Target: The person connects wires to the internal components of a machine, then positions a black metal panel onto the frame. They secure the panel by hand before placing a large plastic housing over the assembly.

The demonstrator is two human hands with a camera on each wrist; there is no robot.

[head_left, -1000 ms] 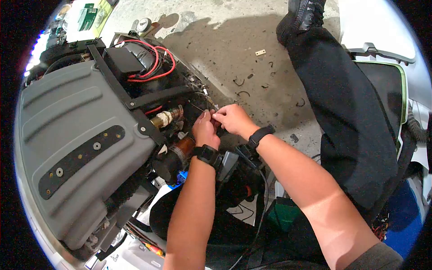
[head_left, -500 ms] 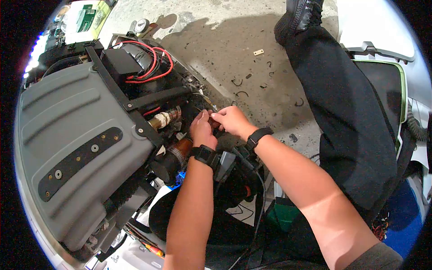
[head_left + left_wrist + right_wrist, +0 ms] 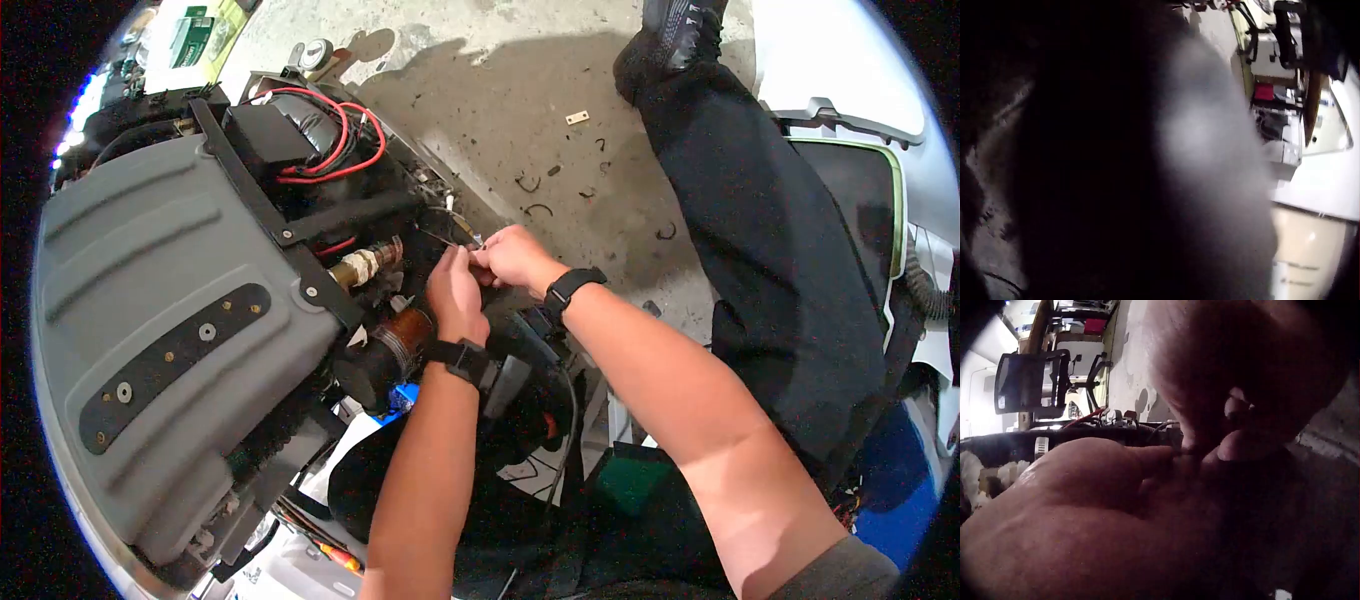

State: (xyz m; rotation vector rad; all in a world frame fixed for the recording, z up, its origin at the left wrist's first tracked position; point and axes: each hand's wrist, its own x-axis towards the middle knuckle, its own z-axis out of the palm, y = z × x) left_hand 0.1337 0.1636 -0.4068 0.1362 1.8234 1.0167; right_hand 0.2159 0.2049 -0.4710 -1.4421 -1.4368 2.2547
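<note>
In the head view my left hand comes up from below and my right hand reaches in from the right. Their fingertips meet over the exposed machine parts, pinching a thin wire between them. A pale connector stands just beyond the fingers. To the left are a brass fitting wrapped in white and a copper-coloured cylinder. Fingers of both hands come together in the right wrist view, where the wire itself is hidden. A dark, blurred shape covers most of the left wrist view.
The grey ribbed housing fills the left side, with looped red cables above the frame. Black scraps and a small pale plate lie on the concrete floor. A black-trousered leg extends on the right.
The left wrist has turned and dropped slightly, while the fingertips of both hands stay together at nearly the same spot. The head view has shifted a little.
</note>
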